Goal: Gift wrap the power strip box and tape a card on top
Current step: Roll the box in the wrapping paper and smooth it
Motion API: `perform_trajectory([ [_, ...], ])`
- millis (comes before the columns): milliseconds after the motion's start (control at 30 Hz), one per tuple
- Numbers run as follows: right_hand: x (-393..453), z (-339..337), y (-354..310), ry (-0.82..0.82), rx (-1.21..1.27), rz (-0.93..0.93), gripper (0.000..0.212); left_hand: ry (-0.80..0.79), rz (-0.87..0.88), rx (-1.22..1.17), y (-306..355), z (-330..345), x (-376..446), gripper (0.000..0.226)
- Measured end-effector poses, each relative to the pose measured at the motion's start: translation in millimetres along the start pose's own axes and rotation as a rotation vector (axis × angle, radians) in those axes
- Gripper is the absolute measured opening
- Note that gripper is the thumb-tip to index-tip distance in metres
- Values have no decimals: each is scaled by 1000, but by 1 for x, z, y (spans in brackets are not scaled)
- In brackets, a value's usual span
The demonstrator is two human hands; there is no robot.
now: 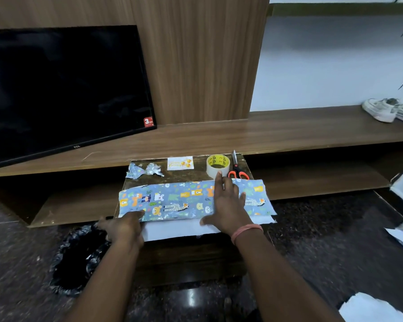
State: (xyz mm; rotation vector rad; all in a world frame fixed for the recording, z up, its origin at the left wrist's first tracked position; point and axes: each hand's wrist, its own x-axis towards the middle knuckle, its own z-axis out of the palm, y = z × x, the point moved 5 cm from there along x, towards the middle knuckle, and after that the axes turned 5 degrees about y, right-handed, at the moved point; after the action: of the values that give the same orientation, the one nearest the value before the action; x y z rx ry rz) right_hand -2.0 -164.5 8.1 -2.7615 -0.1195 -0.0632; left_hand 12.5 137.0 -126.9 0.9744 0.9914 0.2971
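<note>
The power strip box point(172, 201), covered in blue animal-print wrapping paper point(254, 194), lay lengthwise across the small dark wooden table point(191, 174), with a white flap of the paper's underside point(172, 230) spread out on the near side; the right hand point(228, 205) rested flat on top of the box towards its right end, fingers straight and spread wide, thumb reaching down onto the white flap; the left hand point(123, 226) was at the box's near left corner, fingers pressed against the paper there, though whether they pinched it I could not tell. Behind the box, the greeting card point(180, 163) lay flat near the table's far edge; just right of it stood the roll of clear tape point(218, 165), and beside that the orange-handled scissors point(237, 169); two crumpled paper scraps point(144, 170) sat at the far left. A black bin bag point(79, 256) stood on the floor to the left; a TCL television point(63, 89) leaned on the wooden shelf point(289, 129), and white shoes point(386, 110) sat at the shelf's right.
</note>
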Motion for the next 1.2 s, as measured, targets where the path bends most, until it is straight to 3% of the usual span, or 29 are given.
perform_trajectory([
  [167, 3, -3, 6, 2, 18, 48, 144, 21, -20, 18, -16, 1, 47, 104],
  [300, 4, -3, 13, 10, 2, 64, 146, 19, 16, 33, 0, 2, 7, 104],
  [533, 3, -4, 9, 38, -5, 51, 145, -8, 117, 180, 25, 0, -54, 53],
  [633, -4, -5, -11, 47, -6, -85, 145, 35, 173, 235, 27, -3, -67, 54],
  [767, -14, -4, -41, 12, 349, -291, 131, 86, 246, 267, 32, -4, -78, 53],
  [900, -19, 5, -52, 9, 251, -398, 112, 118, 280, 319, 37, -5, -91, 53],
  [1100, -17, 16, -52, 57, 64, -373, 108, 150, 423, 624, 51, -1, -118, 74],
  [1200, -15, 17, -46, 76, 32, -352, 108, 275, 732, 990, 58, 3, -131, 63],
])
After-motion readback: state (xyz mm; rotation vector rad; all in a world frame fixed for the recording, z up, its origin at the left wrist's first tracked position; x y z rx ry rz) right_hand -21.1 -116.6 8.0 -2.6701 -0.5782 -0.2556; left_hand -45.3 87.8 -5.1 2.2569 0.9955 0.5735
